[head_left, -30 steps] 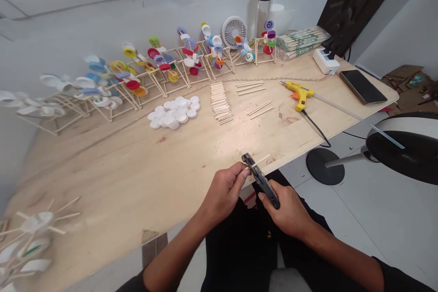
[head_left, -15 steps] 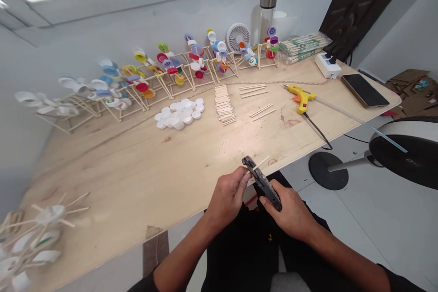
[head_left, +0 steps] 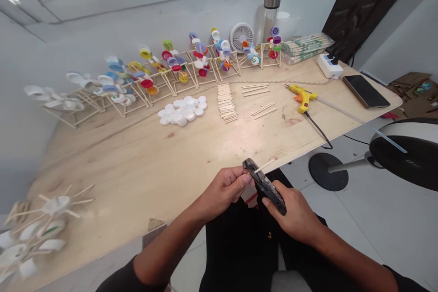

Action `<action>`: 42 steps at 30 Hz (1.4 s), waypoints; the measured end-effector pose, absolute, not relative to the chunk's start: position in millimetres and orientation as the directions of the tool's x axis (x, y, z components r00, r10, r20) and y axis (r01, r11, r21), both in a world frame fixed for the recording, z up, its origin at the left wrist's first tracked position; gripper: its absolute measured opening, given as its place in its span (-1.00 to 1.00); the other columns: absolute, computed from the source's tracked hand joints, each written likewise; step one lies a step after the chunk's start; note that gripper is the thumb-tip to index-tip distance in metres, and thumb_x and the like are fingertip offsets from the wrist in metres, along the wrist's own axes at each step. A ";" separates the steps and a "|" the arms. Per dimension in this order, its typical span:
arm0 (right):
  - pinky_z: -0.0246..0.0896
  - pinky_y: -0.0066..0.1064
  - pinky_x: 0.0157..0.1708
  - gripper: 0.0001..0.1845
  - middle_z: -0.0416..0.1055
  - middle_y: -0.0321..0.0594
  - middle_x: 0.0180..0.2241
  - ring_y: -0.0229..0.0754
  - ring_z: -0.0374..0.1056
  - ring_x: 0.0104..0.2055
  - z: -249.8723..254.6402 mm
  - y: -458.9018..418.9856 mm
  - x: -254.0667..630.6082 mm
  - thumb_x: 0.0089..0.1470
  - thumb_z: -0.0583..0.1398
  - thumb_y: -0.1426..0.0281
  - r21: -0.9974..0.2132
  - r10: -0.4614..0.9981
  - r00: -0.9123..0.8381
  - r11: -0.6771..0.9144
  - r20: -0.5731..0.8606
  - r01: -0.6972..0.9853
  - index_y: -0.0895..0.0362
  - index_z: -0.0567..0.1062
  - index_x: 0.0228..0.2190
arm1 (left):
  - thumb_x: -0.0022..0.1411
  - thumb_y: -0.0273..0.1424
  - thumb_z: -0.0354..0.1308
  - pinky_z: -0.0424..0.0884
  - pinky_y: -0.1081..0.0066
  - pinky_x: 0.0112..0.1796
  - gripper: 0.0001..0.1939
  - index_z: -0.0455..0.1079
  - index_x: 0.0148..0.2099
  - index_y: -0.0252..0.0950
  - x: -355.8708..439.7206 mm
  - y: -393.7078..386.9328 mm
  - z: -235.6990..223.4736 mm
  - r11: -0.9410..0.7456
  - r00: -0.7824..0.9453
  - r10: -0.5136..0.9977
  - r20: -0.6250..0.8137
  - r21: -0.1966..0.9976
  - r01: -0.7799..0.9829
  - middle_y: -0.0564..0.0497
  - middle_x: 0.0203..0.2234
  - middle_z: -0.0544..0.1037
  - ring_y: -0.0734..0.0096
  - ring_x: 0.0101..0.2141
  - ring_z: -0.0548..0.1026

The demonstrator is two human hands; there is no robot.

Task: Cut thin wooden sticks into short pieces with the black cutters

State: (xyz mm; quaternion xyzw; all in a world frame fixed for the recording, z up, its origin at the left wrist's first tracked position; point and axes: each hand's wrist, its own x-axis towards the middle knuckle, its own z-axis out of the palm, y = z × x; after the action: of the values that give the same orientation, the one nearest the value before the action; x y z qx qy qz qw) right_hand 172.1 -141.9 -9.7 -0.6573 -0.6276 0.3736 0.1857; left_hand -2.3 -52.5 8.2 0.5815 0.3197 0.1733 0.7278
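My left hand (head_left: 231,189) pinches a thin wooden stick (head_left: 266,164) near its lower end. My right hand (head_left: 296,212) is wrapped round the handles of black pliers (head_left: 264,187). The stick passes across the head of the pliers, its free end pointing up and right over the table's front edge. Whether the jaws press on the stick, I cannot tell. Beyond my hands lie a stack of short wooden sticks (head_left: 226,105), two small groups of longer sticks (head_left: 255,89) and a pile of white bottle caps (head_left: 183,112).
Stick frames with coloured cap wheels (head_left: 176,67) line the wall. A yellow glue gun (head_left: 303,96), phone (head_left: 365,91) and power strip (head_left: 329,66) occupy the right side. White wheels with spokes (head_left: 56,205) sit at front left. A floor fan (head_left: 404,157) stands beside the table (head_left: 137,169).
The view has shifted slightly, moving the table's things a little to the right. My left fingers have changed their hold on the stick near the pliers. Both hands keep their grip.
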 end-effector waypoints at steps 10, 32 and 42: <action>0.08 -0.48 -0.48 -0.85 0.37 -0.29 -0.55 -0.24 0.27 -0.50 -19.4 -132.5 162.9 0.06 0.07 0.37 -0.773 0.938 -0.026 -0.268 -0.345 0.575 0.13 0.32 -0.51 | 0.26 -0.45 -0.14 0.16 0.51 -0.51 -0.79 0.31 -0.20 -0.33 11.2 -65.7 -18.5 -0.595 0.501 0.804 0.321 0.426 0.682 0.04 -0.58 0.37 0.48 -0.54 0.31; -0.05 -0.51 -0.57 -0.89 0.33 -0.38 -0.61 -0.29 0.22 -0.59 -7.3 -138.5 168.0 0.01 0.11 0.39 -0.700 0.958 -0.035 -0.183 -0.285 0.690 0.09 0.23 -0.50 | 0.21 -0.21 -0.05 -0.09 0.58 -0.67 -0.71 0.27 -0.32 -0.36 0.9 -60.3 13.2 0.283 0.627 0.726 -0.283 0.954 0.103 0.21 -0.71 0.02 0.66 -0.69 -0.06; -0.05 -0.51 -0.58 -0.83 0.30 -0.37 -0.64 -0.29 0.19 -0.61 -13.3 -135.1 163.4 0.04 0.07 0.35 -0.690 0.953 -0.015 -0.208 -0.303 0.694 0.09 0.22 -0.54 | 0.26 -0.30 -0.13 0.17 0.54 -0.52 -0.74 0.31 -0.32 -0.33 3.8 -61.9 7.1 -0.141 0.526 0.846 -0.091 0.912 0.385 0.11 -0.61 0.27 0.56 -0.59 0.19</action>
State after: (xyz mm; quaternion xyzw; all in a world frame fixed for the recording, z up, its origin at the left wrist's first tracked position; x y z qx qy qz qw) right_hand 163.4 -135.1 -13.3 -0.6803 -0.6051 0.3759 0.1725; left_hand 3.8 -61.9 7.1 0.7188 0.4280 0.2320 0.4963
